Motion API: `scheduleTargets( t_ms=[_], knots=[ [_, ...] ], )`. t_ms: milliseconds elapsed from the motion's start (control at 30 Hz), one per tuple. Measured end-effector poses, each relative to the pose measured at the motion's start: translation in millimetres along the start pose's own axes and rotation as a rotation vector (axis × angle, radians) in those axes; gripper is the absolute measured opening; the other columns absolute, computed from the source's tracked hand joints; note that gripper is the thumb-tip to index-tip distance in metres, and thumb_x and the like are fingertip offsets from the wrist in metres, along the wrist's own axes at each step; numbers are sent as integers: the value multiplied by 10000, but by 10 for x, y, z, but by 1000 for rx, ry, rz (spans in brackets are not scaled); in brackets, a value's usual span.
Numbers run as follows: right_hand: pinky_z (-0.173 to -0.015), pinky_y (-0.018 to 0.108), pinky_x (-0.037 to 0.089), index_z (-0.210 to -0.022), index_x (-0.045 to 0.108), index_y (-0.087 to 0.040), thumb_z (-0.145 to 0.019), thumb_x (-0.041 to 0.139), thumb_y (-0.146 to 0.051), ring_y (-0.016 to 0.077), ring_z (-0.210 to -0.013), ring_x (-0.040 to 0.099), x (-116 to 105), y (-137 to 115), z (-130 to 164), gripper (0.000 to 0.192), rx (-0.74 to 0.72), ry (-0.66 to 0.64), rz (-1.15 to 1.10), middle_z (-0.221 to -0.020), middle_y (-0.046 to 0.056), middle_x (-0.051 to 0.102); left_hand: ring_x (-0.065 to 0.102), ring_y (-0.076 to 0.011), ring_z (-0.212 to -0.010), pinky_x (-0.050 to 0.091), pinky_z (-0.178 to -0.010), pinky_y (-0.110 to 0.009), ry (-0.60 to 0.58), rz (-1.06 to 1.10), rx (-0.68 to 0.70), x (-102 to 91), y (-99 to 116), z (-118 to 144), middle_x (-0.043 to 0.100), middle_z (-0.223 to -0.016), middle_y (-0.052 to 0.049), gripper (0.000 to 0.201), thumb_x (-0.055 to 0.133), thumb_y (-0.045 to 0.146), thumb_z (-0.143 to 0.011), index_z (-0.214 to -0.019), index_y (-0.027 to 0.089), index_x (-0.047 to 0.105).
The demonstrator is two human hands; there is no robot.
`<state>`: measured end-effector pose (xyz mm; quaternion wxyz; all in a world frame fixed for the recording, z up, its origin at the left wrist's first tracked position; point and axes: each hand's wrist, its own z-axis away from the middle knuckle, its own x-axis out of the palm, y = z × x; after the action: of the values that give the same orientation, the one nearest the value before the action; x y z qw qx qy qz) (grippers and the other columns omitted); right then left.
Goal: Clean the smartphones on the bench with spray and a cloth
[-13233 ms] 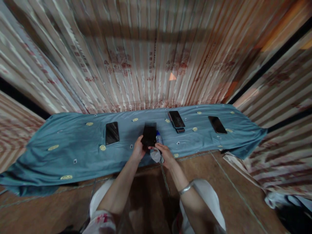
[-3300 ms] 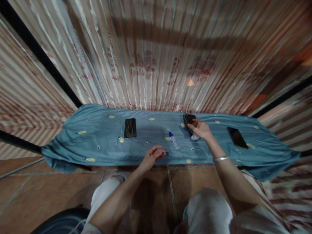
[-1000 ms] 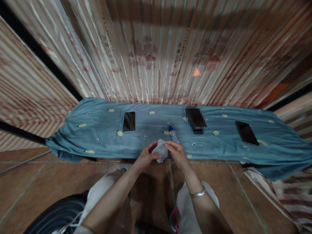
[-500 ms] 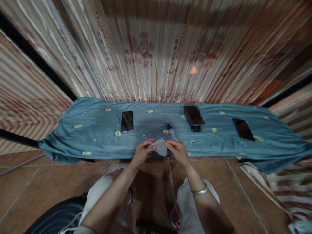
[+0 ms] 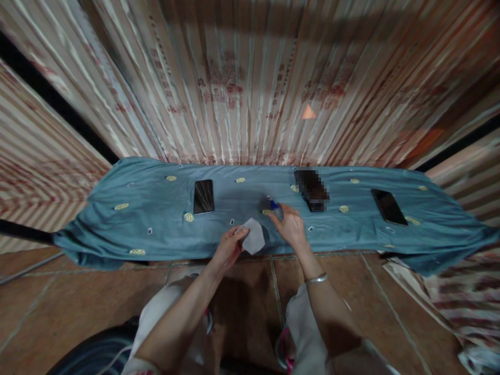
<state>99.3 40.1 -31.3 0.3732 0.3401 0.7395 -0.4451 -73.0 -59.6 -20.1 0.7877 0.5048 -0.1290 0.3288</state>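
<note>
Wipe: a small pale cloth (image 5: 253,236) pinched at its left edge, hanging just above the near hem of the blue cloth, about 6 o'clock from the bottle.
Left hand: the left hand (image 5: 229,249) has thumb and fingers closed on the wipe's left corner; the rest of the wipe hangs free to the right.
Bottle: a small clear bottle with a blue cap (image 5: 275,207) lies on the blue cloth, its cap pointing to about 11 o'clock.
Right hand: the right hand (image 5: 291,228) reaches over the bottle with its fingertips on the bottle's body; the fingers are curled loosely, and whether they have closed round it cannot be told.
Bracelet: a silver bangle (image 5: 316,279) sits on the right wrist.
Blue cloth: a long teal cloth (image 5: 152,200) with yellow round motifs spreads across the floor along the wall.
Left phone: a dark phone (image 5: 203,197) lies flat at about 9 o'clock from the bottle, well apart from it.
Middle phone: a blurred dark phone (image 5: 311,189) lies at about 2 o'clock from the bottle, near the right hand.
Right phone: another dark phone (image 5: 386,206) lies at 3 o'clock, well apart.
Floor: brown tiles (image 5: 78,302) under the person's knees.
Wall: striped, ribbed sheeting (image 5: 250,83) stands behind the cloth.
</note>
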Motion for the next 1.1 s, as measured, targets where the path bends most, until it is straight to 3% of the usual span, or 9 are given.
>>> scheduleTargets(
  t_ms=[133, 233, 333, 433, 567, 700, 800, 967, 1100],
  knots=[
    [-803, 356, 457, -994, 651, -149, -776, 606, -332, 283, -937, 627, 70, 62, -80, 289, 138, -101, -67, -964, 155, 688, 619, -139, -583, 497, -539, -250, -13, 54, -19, -14, 38, -33, 684, -692, -38, 267, 790, 185, -564, -790, 110, 670],
    [-683, 300, 479, -855, 658, -181, -717, 638, -358, 218, -768, 650, 32, 75, -64, 225, 316, -169, -514, -793, 65, 692, 594, -126, -523, 471, -481, -237, -2, 63, 5, -41, 51, -73, 668, -664, -30, 242, 768, 172, -593, -797, 107, 656],
    [-568, 250, 484, -850, 635, -178, -633, 706, -393, 155, -646, 629, -58, 9, 37, 314, 462, -312, -1042, -801, 35, 686, 591, -116, -521, 477, -502, -232, 20, 98, 26, -51, 59, -100, 661, -662, -22, 190, 739, 153, -634, -785, 112, 630],
    [-481, 218, 455, -951, 627, -183, -652, 711, -413, 95, -533, 563, -147, -105, 204, 386, 451, -442, -1213, -890, 43, 693, 612, -119, -568, 508, -580, -252, 29, 142, 29, -41, 60, -110, 668, -689, -20, 148, 689, 114, -682, -806, 129, 609],
    [-573, 264, 510, -1223, 536, -227, -763, 609, -417, 132, -632, 610, -158, -232, 425, 503, 267, -411, -1052, -985, 46, 692, 606, -119, -561, 497, -554, -240, 37, 149, 23, -24, 52, -108, 670, -695, -23, 116, 621, 100, -738, -848, 134, 606],
    [-834, 358, 510, -1198, 547, -216, -798, 568, -313, 225, -956, 645, -81, -334, 553, 412, 20, -284, -585, -1092, 69, 667, 585, -107, -540, 467, -522, -214, 23, 166, 25, -15, 25, -108, 661, -674, -13, 109, 591, 102, -764, -863, 142, 614],
    [-871, 394, 502, -1252, 494, -160, -807, 534, -262, 259, -981, 646, -46, -402, 585, 458, -61, -271, -357, -1118, 118, 656, 589, -111, -558, 466, -541, -218, 5, 160, -3, -20, -5, -110, 664, -684, -17, 122, 603, 121, -760, -878, 136, 629],
    [-870, 386, 512, -1453, 220, -187, -797, 464, -156, 247, -1024, 630, -84, -440, 576, 700, -213, -341, -258, -1262, 118, 581, 604, -126, -606, 476, -574, -236, -55, 114, -21, -38, -37, -106, 681, -731, -27, 139, 617, 178, -767, -899, 144, 642],
    [-879, 401, 506, -1467, 198, -222, -747, 443, -96, 252, -1050, 610, -127, -441, 563, 771, -272, -423, -223, -1266, 103, 570, 595, -128, -601, 465, -565, -237, -47, 122, -22, -37, -24, -96, 667, -706, -28, 101, 620, 188, -774, -862, 147, 650]
  ],
)
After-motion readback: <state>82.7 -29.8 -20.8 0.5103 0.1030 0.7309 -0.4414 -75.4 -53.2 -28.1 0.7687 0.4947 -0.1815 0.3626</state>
